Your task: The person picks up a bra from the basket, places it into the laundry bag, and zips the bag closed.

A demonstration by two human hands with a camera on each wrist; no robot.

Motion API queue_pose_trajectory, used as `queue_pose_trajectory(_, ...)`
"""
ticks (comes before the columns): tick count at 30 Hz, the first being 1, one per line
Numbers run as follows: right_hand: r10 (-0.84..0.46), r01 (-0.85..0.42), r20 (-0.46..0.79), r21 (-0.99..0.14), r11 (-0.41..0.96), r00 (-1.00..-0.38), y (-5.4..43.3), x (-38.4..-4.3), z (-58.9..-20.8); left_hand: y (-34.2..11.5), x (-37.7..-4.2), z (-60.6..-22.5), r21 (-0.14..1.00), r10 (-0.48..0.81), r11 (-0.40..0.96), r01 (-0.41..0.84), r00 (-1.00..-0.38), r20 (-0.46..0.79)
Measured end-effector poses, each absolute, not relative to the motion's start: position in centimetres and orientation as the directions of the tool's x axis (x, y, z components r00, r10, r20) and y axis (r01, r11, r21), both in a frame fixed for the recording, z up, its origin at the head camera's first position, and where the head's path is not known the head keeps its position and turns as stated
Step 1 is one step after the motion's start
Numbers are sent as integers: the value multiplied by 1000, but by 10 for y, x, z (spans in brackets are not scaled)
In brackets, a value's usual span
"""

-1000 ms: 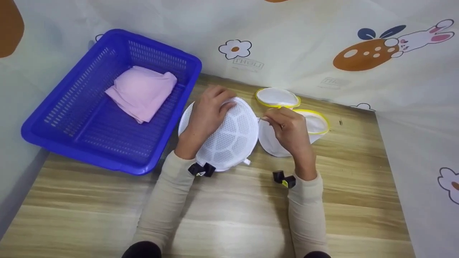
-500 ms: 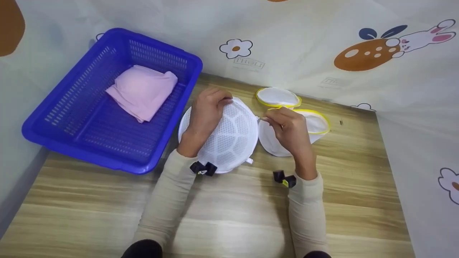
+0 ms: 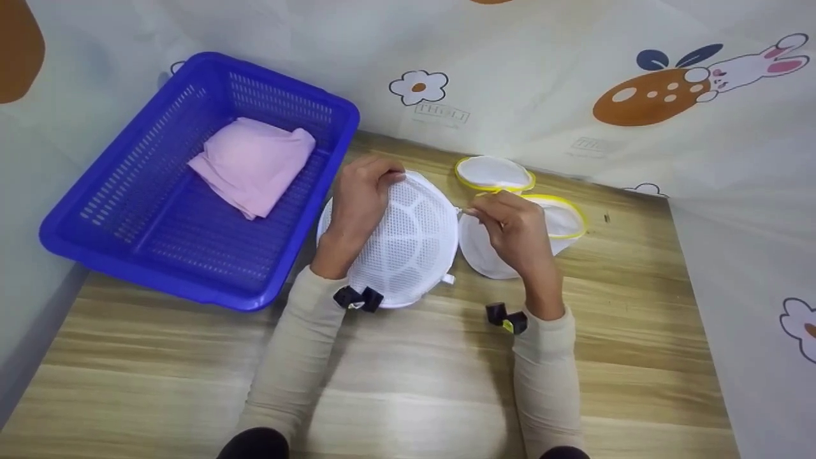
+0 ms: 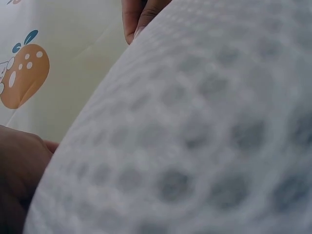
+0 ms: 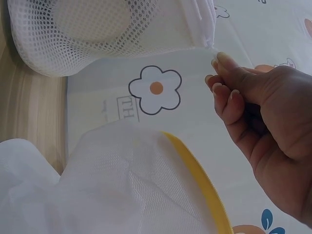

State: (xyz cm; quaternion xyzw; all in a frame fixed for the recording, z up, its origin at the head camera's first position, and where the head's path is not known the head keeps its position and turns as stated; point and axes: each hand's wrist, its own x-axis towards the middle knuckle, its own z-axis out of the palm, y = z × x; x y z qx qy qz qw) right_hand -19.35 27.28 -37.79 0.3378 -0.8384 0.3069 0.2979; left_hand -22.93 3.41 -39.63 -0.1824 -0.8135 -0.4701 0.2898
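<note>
A round white mesh laundry bag (image 3: 408,248) stands puffed out in the middle of the table. My left hand (image 3: 360,197) lies over its left side and pinches the far rim between thumb and fingers. At the bag's right edge my right hand (image 3: 517,226) pinches a small whitish piece at the end of the zip seam (image 5: 202,22). A short white tab (image 3: 449,279) sticks out of the bag's lower right edge. In the left wrist view the mesh (image 4: 195,131) fills most of the picture, close and blurred.
A blue plastic basket (image 3: 166,287) with a folded pink garment (image 3: 255,162) in it stands at the left. Two white bags with yellow rims, a smaller one (image 3: 494,171) and a larger one (image 3: 561,220), lie behind the right hand. A printed sheet (image 3: 510,95) backs the table.
My left hand has slid leftward along the bag's far rim, uncovering more mesh. The bag has turned slightly, its tab shifting right and up. The right hand has stayed in place.
</note>
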Motion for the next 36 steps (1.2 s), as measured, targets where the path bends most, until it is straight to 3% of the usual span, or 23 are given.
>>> queue_pose_trajectory(36, -395, -744, 697, -302, 596, -599, 276, -193, -377, 20, -234, -398, 735, -84, 467, 492, -802, 591)
